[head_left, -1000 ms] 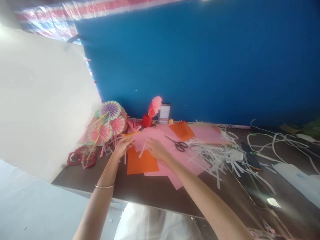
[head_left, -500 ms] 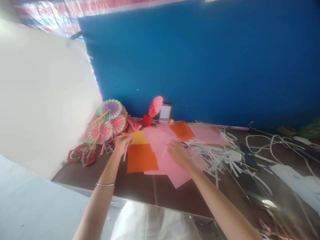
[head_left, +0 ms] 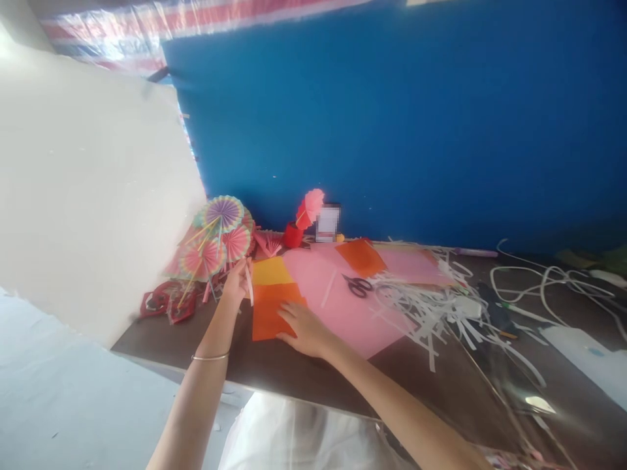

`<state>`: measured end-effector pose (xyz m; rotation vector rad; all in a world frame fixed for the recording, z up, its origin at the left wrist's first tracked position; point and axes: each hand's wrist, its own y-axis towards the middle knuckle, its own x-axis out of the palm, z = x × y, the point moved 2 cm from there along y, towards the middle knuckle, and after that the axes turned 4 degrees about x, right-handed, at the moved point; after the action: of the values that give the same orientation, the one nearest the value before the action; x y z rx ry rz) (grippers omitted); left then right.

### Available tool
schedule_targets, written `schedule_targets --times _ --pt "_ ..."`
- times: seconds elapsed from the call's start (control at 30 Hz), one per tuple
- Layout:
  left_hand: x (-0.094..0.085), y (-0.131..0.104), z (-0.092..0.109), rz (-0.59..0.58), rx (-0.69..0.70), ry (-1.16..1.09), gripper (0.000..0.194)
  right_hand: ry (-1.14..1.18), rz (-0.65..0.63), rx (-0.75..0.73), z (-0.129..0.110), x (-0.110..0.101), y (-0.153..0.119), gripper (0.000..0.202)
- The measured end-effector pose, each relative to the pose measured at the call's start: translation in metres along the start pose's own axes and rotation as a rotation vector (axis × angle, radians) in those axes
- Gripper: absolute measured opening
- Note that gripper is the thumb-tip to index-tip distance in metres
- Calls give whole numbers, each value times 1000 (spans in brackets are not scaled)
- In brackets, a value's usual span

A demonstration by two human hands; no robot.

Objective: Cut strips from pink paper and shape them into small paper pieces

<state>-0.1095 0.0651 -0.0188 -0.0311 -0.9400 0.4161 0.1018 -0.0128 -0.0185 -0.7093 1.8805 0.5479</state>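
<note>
My left hand (head_left: 236,279) is pinched around a thin white paper strip (head_left: 249,290), which hangs down beside the yellow paper (head_left: 271,269). Fingers apart, my right hand (head_left: 304,328) lies over the right part of an orange sheet (head_left: 264,318). Large pink paper (head_left: 337,320) spreads out to the right of the orange sheet. On it rest a loose white strip (head_left: 328,288) and a pair of dark scissors (head_left: 357,286). A second orange piece (head_left: 361,256) sits farther back.
Pleated paper fans (head_left: 221,215) stand at the left behind a red plastic packet (head_left: 169,303). A red cup (head_left: 292,235) holds a pink fan near the blue wall (head_left: 392,130). Tangled white strips (head_left: 426,300) and a white cable (head_left: 543,281) cover the table's right side.
My right hand has moved left and toward me, from the pink paper onto the orange sheet, uncovering the scissors. The loose strip stays on the pink paper. My left hand still holds its strip.
</note>
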Motion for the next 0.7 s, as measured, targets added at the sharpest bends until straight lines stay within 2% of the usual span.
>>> schedule_targets --times 0.13,0.23,0.3,0.4,0.47,0.53,0.6,0.7 --pt "-2 0 7 -8 -17 -129 15 21 46 -78 -5 5 -10 40" --pt "-4 2 12 8 25 -176 16 19 97 -134 -5 -2 -19 33" --pt "-4 3 13 45 56 -167 13 -10 186 -131 2 -17 -24 31" --pt "-1 4 9 83 78 -147 12 -61 411 -76 19 -51 -32 32" --pt "1 4 4 65 56 -140 12 -136 580 -30 30 -73 -39 32" --pt "3 3 0 5 23 -124 10 -205 669 1 38 -84 -45 32" --pt "4 2 -3 -51 2 -114 10 -254 593 26 43 -82 -51 33" --pt "7 1 -9 -84 8 -63 9 -250 324 95 46 -63 -57 32"
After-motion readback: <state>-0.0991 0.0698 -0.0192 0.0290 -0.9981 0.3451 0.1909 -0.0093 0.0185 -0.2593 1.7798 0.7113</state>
